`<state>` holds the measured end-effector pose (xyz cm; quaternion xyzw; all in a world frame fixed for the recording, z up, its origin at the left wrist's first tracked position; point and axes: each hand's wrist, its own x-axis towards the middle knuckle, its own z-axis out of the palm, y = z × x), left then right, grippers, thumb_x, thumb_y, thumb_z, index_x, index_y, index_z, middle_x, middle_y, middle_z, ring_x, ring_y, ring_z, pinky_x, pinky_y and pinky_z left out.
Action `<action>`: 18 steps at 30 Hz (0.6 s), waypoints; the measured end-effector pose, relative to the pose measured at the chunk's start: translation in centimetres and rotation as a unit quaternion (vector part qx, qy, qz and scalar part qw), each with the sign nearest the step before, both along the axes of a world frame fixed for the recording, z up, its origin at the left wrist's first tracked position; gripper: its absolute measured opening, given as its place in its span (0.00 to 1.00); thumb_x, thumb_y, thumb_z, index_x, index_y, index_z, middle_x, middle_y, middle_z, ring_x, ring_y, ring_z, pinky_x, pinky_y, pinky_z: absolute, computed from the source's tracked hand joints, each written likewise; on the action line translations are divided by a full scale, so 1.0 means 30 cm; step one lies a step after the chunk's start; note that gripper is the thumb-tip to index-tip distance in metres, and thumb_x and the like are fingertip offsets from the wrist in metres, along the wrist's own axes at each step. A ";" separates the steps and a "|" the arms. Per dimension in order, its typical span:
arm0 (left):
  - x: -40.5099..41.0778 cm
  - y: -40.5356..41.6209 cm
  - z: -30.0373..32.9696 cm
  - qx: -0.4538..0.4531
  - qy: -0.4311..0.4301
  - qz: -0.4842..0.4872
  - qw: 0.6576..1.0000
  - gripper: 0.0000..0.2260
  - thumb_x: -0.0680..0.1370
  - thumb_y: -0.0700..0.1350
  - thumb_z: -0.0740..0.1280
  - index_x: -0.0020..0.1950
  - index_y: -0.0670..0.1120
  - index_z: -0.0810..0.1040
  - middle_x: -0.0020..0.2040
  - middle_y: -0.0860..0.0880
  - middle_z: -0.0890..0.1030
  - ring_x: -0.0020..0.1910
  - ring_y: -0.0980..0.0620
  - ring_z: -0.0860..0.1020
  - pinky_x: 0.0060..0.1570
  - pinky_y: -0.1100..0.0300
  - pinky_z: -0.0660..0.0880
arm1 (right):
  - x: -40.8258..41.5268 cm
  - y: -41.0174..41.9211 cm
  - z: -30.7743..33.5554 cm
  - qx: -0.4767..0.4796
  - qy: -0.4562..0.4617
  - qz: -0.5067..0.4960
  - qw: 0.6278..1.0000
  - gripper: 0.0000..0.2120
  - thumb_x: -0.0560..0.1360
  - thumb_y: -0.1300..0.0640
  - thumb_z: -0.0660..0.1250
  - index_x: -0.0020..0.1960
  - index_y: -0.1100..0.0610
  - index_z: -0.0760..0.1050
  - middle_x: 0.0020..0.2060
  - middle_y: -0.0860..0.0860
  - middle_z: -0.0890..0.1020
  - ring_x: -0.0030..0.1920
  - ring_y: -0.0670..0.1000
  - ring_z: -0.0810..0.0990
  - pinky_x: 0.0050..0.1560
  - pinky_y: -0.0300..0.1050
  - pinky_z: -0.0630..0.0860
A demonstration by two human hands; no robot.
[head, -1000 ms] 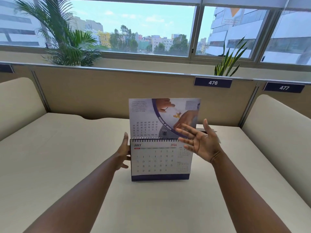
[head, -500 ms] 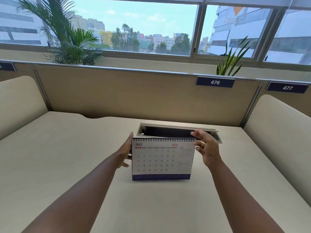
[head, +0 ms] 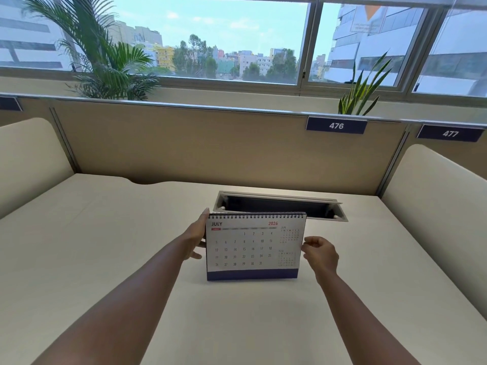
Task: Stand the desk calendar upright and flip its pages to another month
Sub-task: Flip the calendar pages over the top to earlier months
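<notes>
The desk calendar [head: 253, 246] stands upright on the cream desk [head: 105, 233], spiral binding on top, showing the JULY 2026 page above a dark blue base strip. My left hand [head: 196, 239] grips its left edge, fingertips up at the top left corner. My right hand [head: 320, 252] is at the right edge about halfway down, fingers curled with the tips against the page edge; whether it pinches a page I cannot tell.
An open cable tray [head: 279, 205] is recessed in the desk just behind the calendar. A beige partition [head: 210, 143] with labels 476 [head: 336, 125] and 477 [head: 450, 133] closes the back. Padded side dividers [head: 434, 185] flank the desk.
The lifted page went over the spiral to the back, leaving JULY in front. My right hand dropped from the top right corner to the middle of the right edge. My left hand stayed.
</notes>
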<state>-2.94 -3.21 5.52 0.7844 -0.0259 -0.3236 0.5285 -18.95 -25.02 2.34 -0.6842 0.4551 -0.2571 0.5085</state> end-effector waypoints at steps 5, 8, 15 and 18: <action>0.005 0.001 -0.006 -0.004 -0.002 0.002 1.000 0.28 0.77 0.65 0.42 0.53 0.48 0.74 0.61 0.42 0.75 0.65 0.39 0.70 0.62 0.39 0.65 | -0.027 0.012 0.001 -0.045 0.007 0.015 0.999 0.14 0.65 0.59 0.75 0.46 0.61 0.75 0.43 0.56 0.80 0.43 0.55 0.78 0.44 0.46 0.75; 0.004 0.000 -0.009 -0.006 -0.005 0.004 1.000 0.28 0.77 0.65 0.43 0.52 0.48 0.74 0.55 0.45 0.74 0.64 0.39 0.70 0.62 0.39 0.65 | -0.045 0.009 0.013 -0.019 0.000 0.041 0.999 0.12 0.60 0.60 0.78 0.33 0.58 0.74 0.34 0.54 0.80 0.32 0.51 0.75 0.35 0.42 0.72; 0.007 0.003 -0.014 -0.014 -0.012 -0.002 1.000 0.27 0.77 0.66 0.43 0.41 0.52 0.75 0.46 0.48 0.76 0.54 0.43 0.71 0.58 0.42 0.67 | -0.071 -0.001 0.027 0.002 -0.012 0.063 0.998 0.10 0.61 0.62 0.78 0.31 0.57 0.76 0.33 0.55 0.82 0.29 0.47 0.76 0.40 0.45 0.73; 0.011 0.005 -0.019 -0.013 -0.011 -0.004 1.000 0.27 0.76 0.66 0.43 0.42 0.51 0.76 0.44 0.49 0.77 0.54 0.43 0.72 0.57 0.43 0.67 | -0.073 -0.006 0.030 -0.005 -0.016 0.078 0.997 0.10 0.62 0.63 0.77 0.31 0.57 0.76 0.31 0.54 0.82 0.30 0.49 0.76 0.37 0.44 0.73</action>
